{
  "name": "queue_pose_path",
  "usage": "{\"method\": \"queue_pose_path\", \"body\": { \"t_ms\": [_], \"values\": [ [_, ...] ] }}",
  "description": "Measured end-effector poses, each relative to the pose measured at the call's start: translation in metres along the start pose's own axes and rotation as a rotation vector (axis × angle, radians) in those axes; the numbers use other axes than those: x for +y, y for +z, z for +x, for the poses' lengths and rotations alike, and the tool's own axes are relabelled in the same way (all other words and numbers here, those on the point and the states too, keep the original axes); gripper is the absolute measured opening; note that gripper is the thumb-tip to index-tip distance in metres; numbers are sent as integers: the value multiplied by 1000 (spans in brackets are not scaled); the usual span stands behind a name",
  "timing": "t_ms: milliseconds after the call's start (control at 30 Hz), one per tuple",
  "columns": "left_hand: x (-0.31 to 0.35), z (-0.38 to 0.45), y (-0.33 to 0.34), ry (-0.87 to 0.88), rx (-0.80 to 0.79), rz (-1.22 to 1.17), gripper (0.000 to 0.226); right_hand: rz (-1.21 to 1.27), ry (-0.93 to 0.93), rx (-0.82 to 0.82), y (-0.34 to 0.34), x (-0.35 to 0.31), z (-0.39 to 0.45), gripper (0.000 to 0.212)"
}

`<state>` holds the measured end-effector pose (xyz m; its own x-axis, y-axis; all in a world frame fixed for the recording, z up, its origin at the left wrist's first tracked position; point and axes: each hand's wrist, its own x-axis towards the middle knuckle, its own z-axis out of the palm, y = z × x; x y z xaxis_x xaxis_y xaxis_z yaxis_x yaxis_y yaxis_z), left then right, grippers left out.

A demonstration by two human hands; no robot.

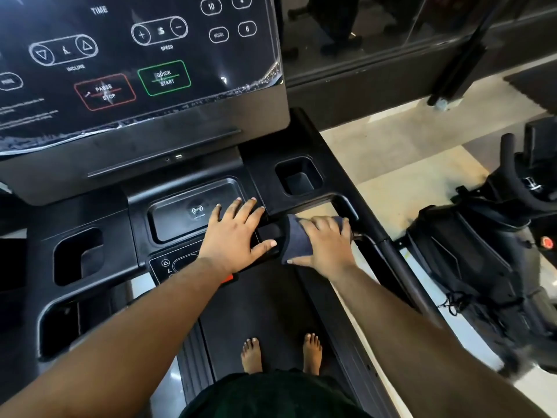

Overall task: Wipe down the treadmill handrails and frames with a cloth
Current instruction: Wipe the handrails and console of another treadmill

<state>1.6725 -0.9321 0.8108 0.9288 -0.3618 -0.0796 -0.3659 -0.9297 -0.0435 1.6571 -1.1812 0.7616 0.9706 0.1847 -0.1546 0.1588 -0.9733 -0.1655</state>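
I stand barefoot on a black treadmill. My right hand [327, 242] grips a dark grey cloth [297, 239] wrapped over the front crossbar handrail [269, 233] just right of the console's centre. My left hand [238, 233] rests flat with fingers spread on the console tray [180, 212] that bears a wireless charging mark, its thumb lying on the same crossbar. The right side handrail [388, 248] runs back toward me from the crossbar's end.
The touch panel [135, 55] with speed, incline and start/stop marks rises ahead. Cup holders sit at the right [298, 176] and left [78, 254]. The running belt [241, 312] lies below. A black exercise bike [488, 251] stands close on the right over a tiled floor.
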Motion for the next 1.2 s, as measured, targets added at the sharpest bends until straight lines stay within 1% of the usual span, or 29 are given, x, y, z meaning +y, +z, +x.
{"method": "queue_pose_path", "body": {
  "t_ms": [33, 67, 133, 200, 267, 333, 400, 467, 533, 600, 667, 700, 767, 833, 900, 967, 1033, 1100, 1167, 1200],
  "values": [
    [1, 0, 0, -3, -1, 2, 89, 15, 46, 60, 10, -3, -10, 96],
    [2, 0, -1, -8, -3, 2, 89, 32, 73, 71, 15, -4, -16, 94],
    [3, 2, -5, -21, -36, -21, 88, 41, 92, 37, 13, -6, -17, 86],
    [4, 8, -14, -41, -103, -56, 87, 28, 49, 10, 2, -9, -12, 78],
    [8, 16, -25, -37, -158, -36, 89, 1, -16, 3, -7, -14, -10, 73],
    [20, 22, -35, -6, -200, 5, 94, 18, -72, 31, -9, -20, -14, 71],
    [33, 26, -40, 12, -268, -14, 94, 75, -110, 97, -6, -24, -24, 70],
    [37, 29, -40, -2, -315, -87, 87, 122, -125, 195, -2, -26, -34, 68],
    [33, 32, -37, -27, -317, -195, 75, 132, -129, 261, -1, -24, -40, 71],
    [28, 36, -35, -44, -320, -304, 64, 82, -163, 313, -3, -22, -42, 76],
    [23, 41, -37, -66, -323, -461, 51, 21, -203, 375, -8, -21, -40, 78],
    [21, 43, -40, -77, -305, -548, 44, -5, -223, 403, -11, -19, -38, 78],
    [18, 49, -45, -85, -214, -689, 28, -7, -247, 416, -21, -17, -31, 77],
    [19, 57, -50, -81, -89, -795, 19, 84, -266, 387, -33, -11, -18, 74],
    [21, 68, -54, -87, 21, -885, 15, 263, -273, 306, -46, -3, 0, 73],
    [22, 82, -57, -138, 123, -943, 16, 395, -306, 221, -56, 8, 21, 74],
    [21, 98, -52, -212, 188, -974, 17, 417, -352, 176, -60, 17, 45, 72],
    [17, 111, -39, -258, 153, -924, 22, 393, -330, 89, -58, 19, 68, 74],
    [15, 125, -24, -296, 42, -798, 36, 321, -243, -75, -48, 15, 93, 84],
    [10, 123, -18, -299, -27, -715, 45, 223, -200, -108, -40, 5, 97, 90]
  ]
}}
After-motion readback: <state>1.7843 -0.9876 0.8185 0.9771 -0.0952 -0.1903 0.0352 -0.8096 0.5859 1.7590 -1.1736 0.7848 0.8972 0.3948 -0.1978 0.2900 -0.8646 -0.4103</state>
